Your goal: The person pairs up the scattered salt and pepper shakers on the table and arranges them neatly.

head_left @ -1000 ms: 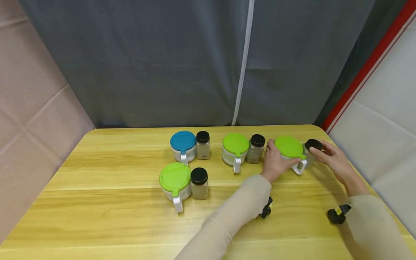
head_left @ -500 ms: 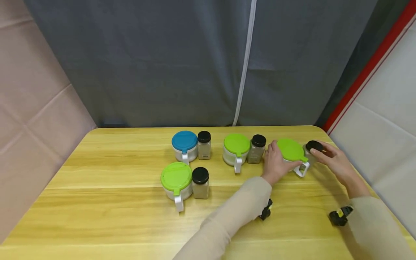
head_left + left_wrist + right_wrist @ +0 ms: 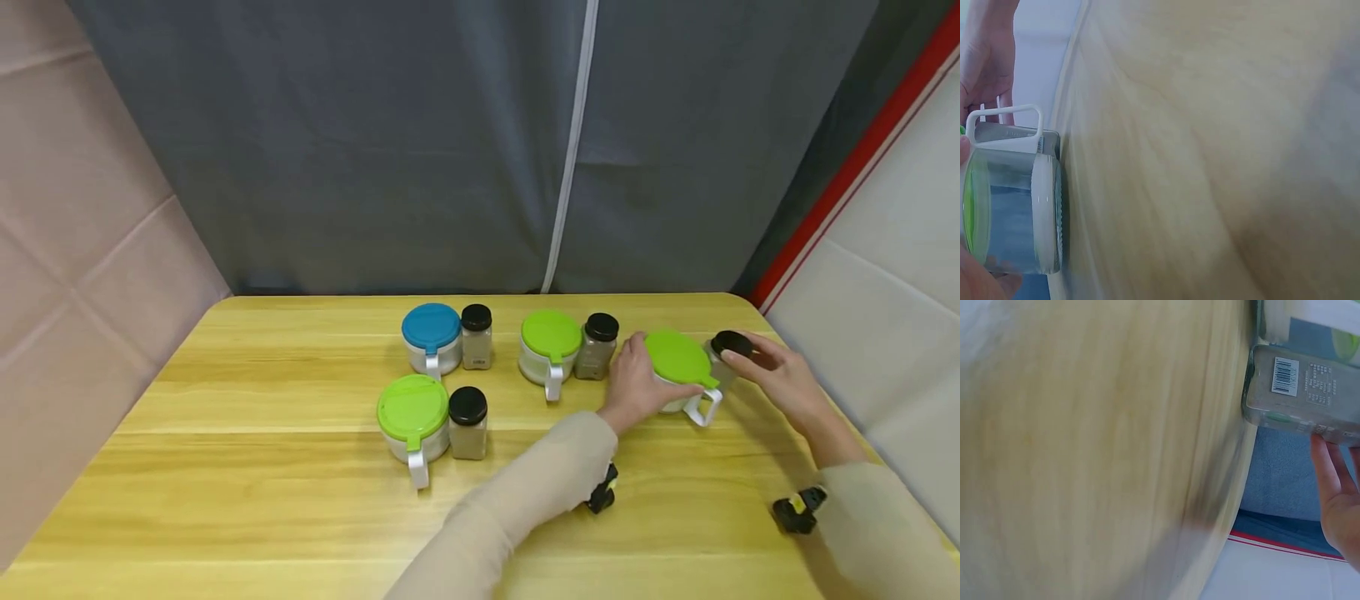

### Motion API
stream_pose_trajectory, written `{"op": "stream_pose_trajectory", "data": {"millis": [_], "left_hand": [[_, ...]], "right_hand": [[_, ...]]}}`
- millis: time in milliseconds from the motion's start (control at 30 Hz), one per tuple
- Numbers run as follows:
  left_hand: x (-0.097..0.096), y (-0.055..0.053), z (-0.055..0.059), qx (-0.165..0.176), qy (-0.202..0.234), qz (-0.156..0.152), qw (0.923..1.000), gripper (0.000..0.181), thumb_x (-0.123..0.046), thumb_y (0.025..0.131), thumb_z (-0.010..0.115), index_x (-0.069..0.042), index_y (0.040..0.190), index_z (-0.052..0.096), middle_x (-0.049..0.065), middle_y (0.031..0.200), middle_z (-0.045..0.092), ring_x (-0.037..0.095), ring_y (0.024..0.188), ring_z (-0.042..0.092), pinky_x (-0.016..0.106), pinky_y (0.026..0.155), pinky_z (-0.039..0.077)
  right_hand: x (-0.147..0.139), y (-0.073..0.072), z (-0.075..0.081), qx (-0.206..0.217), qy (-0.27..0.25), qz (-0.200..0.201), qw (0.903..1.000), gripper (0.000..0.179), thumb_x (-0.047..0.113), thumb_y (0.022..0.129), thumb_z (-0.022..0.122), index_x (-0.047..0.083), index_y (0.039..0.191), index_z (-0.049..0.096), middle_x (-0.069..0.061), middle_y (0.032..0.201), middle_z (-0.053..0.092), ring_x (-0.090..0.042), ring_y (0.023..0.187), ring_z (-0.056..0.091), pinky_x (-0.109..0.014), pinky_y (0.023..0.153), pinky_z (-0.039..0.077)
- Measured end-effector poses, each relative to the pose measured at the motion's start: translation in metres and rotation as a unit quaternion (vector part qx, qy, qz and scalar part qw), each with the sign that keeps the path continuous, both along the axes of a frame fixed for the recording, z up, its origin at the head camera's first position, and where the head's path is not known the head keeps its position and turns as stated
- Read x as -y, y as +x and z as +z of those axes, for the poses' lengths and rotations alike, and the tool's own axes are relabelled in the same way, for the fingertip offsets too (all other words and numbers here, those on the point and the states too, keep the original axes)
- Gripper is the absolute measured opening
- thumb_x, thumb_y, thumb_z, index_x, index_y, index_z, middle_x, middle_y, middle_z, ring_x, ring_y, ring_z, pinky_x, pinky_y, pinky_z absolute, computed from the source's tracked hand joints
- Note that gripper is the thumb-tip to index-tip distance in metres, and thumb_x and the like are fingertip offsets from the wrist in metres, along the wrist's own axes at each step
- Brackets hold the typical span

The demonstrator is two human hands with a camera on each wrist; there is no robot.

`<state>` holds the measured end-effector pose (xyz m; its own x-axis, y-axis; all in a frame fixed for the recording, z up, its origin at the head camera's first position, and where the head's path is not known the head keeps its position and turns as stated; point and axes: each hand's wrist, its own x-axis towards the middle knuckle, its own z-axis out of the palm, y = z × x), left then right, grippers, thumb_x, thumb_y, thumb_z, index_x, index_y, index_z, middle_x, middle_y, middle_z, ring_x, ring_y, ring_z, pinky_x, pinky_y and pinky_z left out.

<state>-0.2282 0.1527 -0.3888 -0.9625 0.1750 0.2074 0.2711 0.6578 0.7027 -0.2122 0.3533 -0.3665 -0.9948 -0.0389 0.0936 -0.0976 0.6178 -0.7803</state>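
In the head view, my left hand [image 3: 636, 385] grips a clear seasoning jar with a green lid [image 3: 678, 357] and a white handle, at the table's right side. Its fingers curl round the jar's left side, with the thumb across the front. Directly right of this jar stands a square spice bottle [image 3: 1304, 394] with a black cap [image 3: 731, 343]; my right hand [image 3: 787, 387] holds it from the right. The right wrist view shows a barcode label on the bottle and fingers against its side. In the left wrist view, the jar [image 3: 1013, 206] and bottle sit side by side, upright on the table.
Left of my hands stands another green-lidded jar [image 3: 551, 335] beside a black-capped bottle [image 3: 597, 346]. Farther left, a blue-lidded jar [image 3: 431, 329] pairs with a bottle [image 3: 476, 337]. Nearer, a green-lidded jar [image 3: 412, 412] adjoins another bottle [image 3: 468, 423]. A white wall [image 3: 885, 333] borders the right edge.
The held jar and bottle have shifted slightly toward me and a little right, along with both hands. The other jars and bottles keep their places; the head view has tilted a little.
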Motion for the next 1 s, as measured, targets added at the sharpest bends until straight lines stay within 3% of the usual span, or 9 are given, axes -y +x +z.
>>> {"op": "stream_pose_trajectory", "data": {"millis": [167,300,567,800,1000], "left_hand": [[0.003,0.004,0.002,0.008,0.008,-0.015,0.9998,0.098,-0.059,0.055,0.073,-0.012,0.131,0.033,-0.005,0.118,0.044,0.008,0.103,0.046,0.019,0.083,0.040],[0.005,0.010,0.004,0.020,0.019,-0.029,0.9992,0.097,-0.058,0.054,0.073,-0.015,0.131,0.032,-0.007,0.118,0.044,0.008,0.102,0.046,0.019,0.081,0.041],[0.014,0.017,0.009,0.012,0.023,-0.069,0.9973,0.093,-0.055,0.055,0.075,-0.016,0.129,0.035,-0.010,0.113,0.045,0.004,0.096,0.045,0.016,0.077,0.040],[0.025,0.024,0.012,0.014,0.033,-0.107,0.9936,0.089,-0.051,0.056,0.077,-0.015,0.127,0.037,-0.011,0.107,0.045,0.002,0.090,0.045,0.014,0.072,0.039],[0.032,0.031,0.016,0.019,0.033,-0.129,0.9909,0.087,-0.051,0.056,0.077,-0.015,0.125,0.038,-0.011,0.106,0.046,0.001,0.089,0.045,0.013,0.072,0.038]], "right_hand": [[-0.001,0.003,0.002,0.000,0.020,-0.002,0.9998,0.060,0.033,0.089,0.051,0.002,0.136,0.030,-0.021,0.126,0.034,0.007,0.087,0.040,-0.013,0.065,0.037],[-0.001,0.006,0.004,0.005,0.029,-0.005,0.9996,0.063,0.034,0.089,0.051,0.000,0.136,0.028,-0.024,0.126,0.035,0.007,0.088,0.039,-0.015,0.065,0.037],[-0.003,0.012,0.005,-0.002,0.026,-0.003,0.9997,0.060,0.030,0.089,0.053,0.002,0.136,0.030,0.004,0.112,0.043,0.007,0.088,0.041,-0.012,0.063,0.036],[-0.013,0.011,-0.003,-0.002,0.028,-0.012,0.9995,0.056,0.031,0.087,0.055,0.011,0.136,0.035,-0.002,0.114,0.048,0.006,0.088,0.043,-0.016,0.063,0.039],[-0.009,0.018,0.001,-0.013,0.022,0.009,0.9996,0.055,0.028,0.088,0.055,0.007,0.135,0.036,0.014,0.106,0.048,0.007,0.089,0.043,-0.013,0.063,0.039]]}}
